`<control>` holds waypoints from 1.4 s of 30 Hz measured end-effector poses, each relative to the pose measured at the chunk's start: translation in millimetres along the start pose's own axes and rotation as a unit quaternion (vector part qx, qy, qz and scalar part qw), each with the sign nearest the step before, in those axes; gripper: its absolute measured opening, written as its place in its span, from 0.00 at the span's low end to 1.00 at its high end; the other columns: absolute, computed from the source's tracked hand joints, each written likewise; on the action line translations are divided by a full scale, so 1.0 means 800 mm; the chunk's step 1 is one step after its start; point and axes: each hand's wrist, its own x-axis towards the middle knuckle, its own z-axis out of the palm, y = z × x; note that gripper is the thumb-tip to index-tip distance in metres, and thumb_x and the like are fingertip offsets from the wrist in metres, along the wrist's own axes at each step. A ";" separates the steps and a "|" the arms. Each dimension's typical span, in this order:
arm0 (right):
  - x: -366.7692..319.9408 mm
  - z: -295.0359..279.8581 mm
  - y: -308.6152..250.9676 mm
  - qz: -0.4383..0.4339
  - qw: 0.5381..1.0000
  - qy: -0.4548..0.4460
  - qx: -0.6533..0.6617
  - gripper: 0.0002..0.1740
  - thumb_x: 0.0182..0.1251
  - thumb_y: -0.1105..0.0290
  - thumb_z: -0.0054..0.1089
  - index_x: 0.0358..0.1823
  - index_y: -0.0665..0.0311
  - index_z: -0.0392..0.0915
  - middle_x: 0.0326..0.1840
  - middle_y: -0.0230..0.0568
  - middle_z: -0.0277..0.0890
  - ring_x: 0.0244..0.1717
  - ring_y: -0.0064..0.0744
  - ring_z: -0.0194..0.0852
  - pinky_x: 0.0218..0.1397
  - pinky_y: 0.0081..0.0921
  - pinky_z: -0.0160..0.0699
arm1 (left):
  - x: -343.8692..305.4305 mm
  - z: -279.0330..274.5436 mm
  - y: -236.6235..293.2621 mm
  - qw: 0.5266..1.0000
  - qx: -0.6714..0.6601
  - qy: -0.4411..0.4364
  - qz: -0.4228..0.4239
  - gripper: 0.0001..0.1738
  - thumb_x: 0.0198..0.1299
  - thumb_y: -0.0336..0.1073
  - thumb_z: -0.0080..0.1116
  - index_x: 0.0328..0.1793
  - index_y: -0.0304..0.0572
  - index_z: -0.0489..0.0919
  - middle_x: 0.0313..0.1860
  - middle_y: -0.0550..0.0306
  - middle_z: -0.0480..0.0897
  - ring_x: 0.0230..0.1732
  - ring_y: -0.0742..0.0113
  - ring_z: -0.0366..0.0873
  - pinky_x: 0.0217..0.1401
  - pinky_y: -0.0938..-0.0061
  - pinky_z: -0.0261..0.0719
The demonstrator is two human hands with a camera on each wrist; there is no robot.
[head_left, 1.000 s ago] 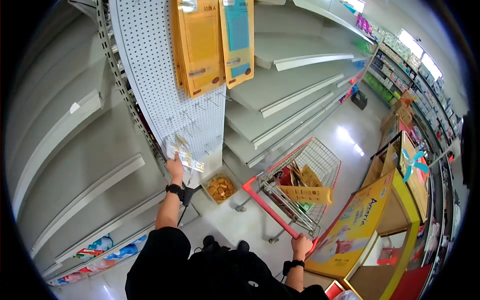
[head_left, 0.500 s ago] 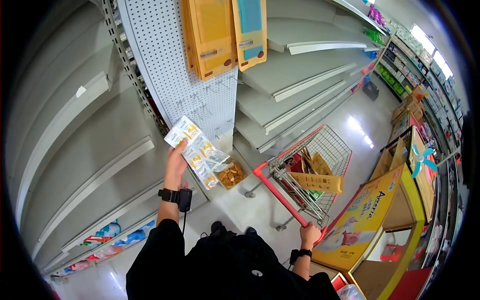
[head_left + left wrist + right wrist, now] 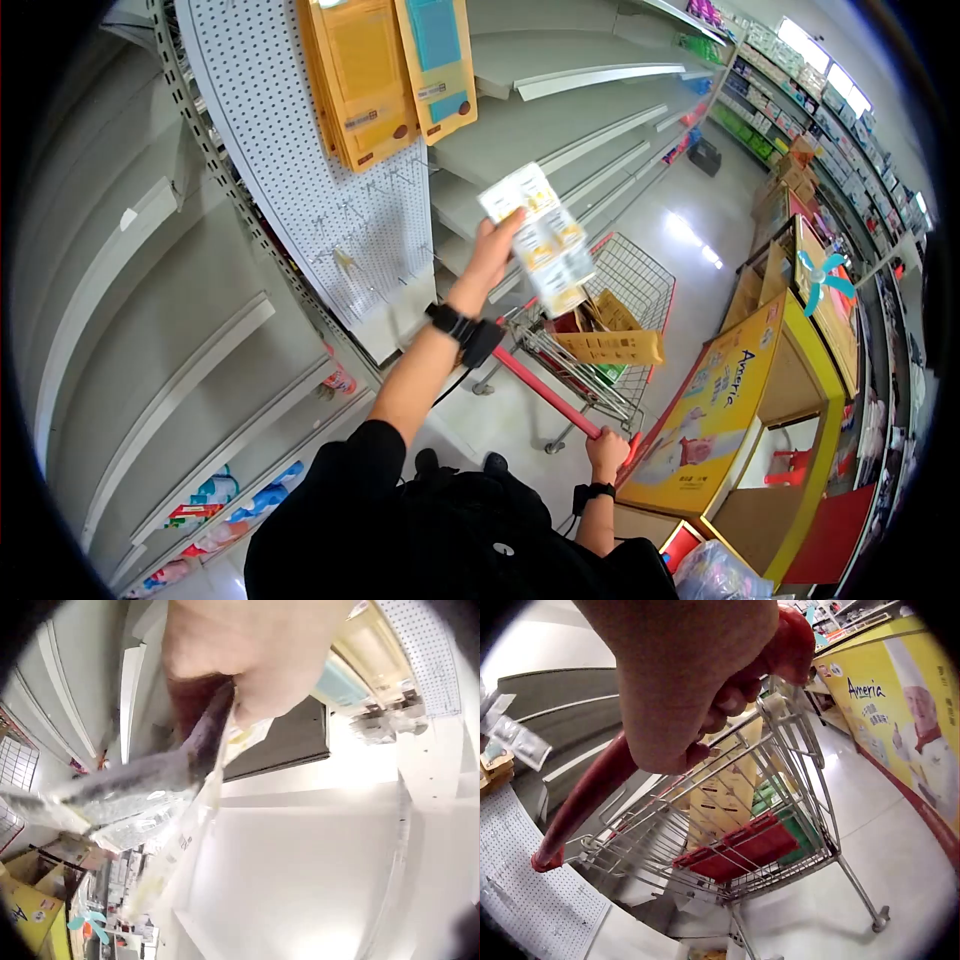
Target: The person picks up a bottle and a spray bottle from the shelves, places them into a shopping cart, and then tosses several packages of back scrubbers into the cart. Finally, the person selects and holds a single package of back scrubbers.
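My left hand (image 3: 497, 243) is raised above the shopping cart (image 3: 640, 290) and pinches a bunch of clear packets with white and yellow cards (image 3: 542, 240). In the left wrist view the packets (image 3: 142, 799) hang from the fingers (image 3: 262, 667), blurred. My right hand (image 3: 606, 455) grips the cart's red handle (image 3: 540, 390); the right wrist view shows the fingers (image 3: 705, 712) curled round the red handle (image 3: 592, 802). Inside the cart lie tan cardboard packs (image 3: 610, 345), and a red and green item (image 3: 742, 840) shows through the wire.
A white pegboard panel (image 3: 300, 170) with hanging yellow and teal packs (image 3: 385, 70) stands ahead-left, between grey shelves (image 3: 150, 330). A yellow display stand (image 3: 730, 410) is close on the right of the cart. The aisle floor (image 3: 690, 230) runs on beyond.
My left hand has pulled the packets off the low pegboard hooks and swung them up and right, over the cart. The right hand stays on the handle.
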 end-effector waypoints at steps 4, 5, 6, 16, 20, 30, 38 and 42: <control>-0.002 -0.006 -0.004 -0.007 1.000 -0.002 -0.007 0.08 0.45 0.62 0.60 0.20 0.58 0.78 0.19 0.47 0.77 0.22 0.49 0.78 0.26 0.41 0.75 | 0.023 -0.047 -0.066 0.942 0.312 0.110 -0.054 0.42 0.49 0.51 0.69 0.63 0.31 0.66 0.52 0.50 0.75 0.52 0.60 0.72 0.53 0.67 0.71; 0.001 -0.008 -0.005 -0.010 1.000 -0.003 -0.007 0.08 0.45 0.62 0.60 0.20 0.58 0.78 0.19 0.47 0.77 0.22 0.49 0.78 0.26 0.41 0.75 | 0.030 -0.089 -0.084 0.928 0.342 0.145 -0.025 0.42 0.48 0.50 0.70 0.62 0.30 0.67 0.50 0.50 0.75 0.50 0.61 0.72 0.53 0.67 0.71; 0.002 -0.007 -0.005 -0.010 1.000 -0.002 -0.015 0.08 0.45 0.62 0.60 0.20 0.58 0.78 0.18 0.46 0.77 0.22 0.50 0.77 0.26 0.41 0.75 | 0.027 -0.133 -0.090 0.915 0.353 0.195 0.006 0.39 0.46 0.48 0.72 0.58 0.28 0.69 0.49 0.48 0.76 0.50 0.63 0.73 0.51 0.69 0.72; 0.003 -0.009 -0.006 -0.020 1.000 0.008 -0.020 0.08 0.46 0.62 0.59 0.19 0.58 0.78 0.18 0.46 0.77 0.21 0.49 0.78 0.25 0.41 0.75 | -0.029 -0.444 0.011 0.513 0.604 0.587 0.168 0.32 0.43 0.44 0.70 0.46 0.21 0.75 0.40 0.33 0.79 0.43 0.40 0.78 0.48 0.56 0.74; 0.001 -0.010 -0.011 -0.004 1.000 0.001 -0.014 0.08 0.45 0.61 0.60 0.19 0.57 0.79 0.18 0.45 0.77 0.22 0.48 0.78 0.26 0.40 0.76 | -0.031 -0.421 0.047 0.712 0.499 0.492 0.038 0.22 0.47 0.42 0.64 0.40 0.26 0.80 0.38 0.34 0.82 0.41 0.39 0.79 0.45 0.56 0.75; 0.000 -0.013 -0.008 -0.007 1.000 -0.004 -0.005 0.09 0.46 0.62 0.60 0.19 0.58 0.78 0.19 0.47 0.77 0.21 0.49 0.78 0.26 0.41 0.75 | -0.073 -0.394 0.061 0.631 0.631 0.449 0.031 0.15 0.57 0.41 0.52 0.33 0.35 0.81 0.29 0.41 0.82 0.34 0.42 0.80 0.36 0.54 0.74; -0.001 -0.009 -0.006 -0.011 1.000 0.002 -0.009 0.08 0.46 0.62 0.59 0.19 0.58 0.78 0.18 0.46 0.77 0.22 0.49 0.78 0.25 0.41 0.75 | -0.135 -0.335 0.079 0.581 0.722 0.361 0.103 0.15 0.57 0.43 0.57 0.26 0.39 0.76 0.23 0.48 0.81 0.26 0.48 0.79 0.28 0.57 0.74; 0.000 -0.006 -0.003 -0.015 1.000 0.009 -0.001 0.10 0.46 0.61 0.61 0.19 0.59 0.78 0.19 0.47 0.77 0.21 0.50 0.78 0.25 0.41 0.76 | -0.160 -0.281 0.064 0.618 0.704 0.334 0.104 0.15 0.57 0.42 0.58 0.28 0.37 0.75 0.23 0.48 0.81 0.25 0.50 0.79 0.29 0.60 0.74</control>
